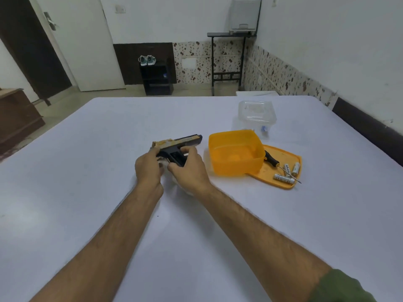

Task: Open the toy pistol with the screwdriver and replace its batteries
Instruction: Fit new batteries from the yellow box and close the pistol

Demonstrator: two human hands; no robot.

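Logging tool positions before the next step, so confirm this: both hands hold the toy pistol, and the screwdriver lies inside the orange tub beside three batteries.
Not quite. The head view shows the screwdriver lying on the flat orange lid with the three batteries, outside the orange tub. The rest stands: the left hand and right hand both hold the toy pistol.

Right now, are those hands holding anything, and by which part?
Yes, the toy pistol. The left hand grips its rear end, and the right hand pinches around the dark grip. It lies low over the table.
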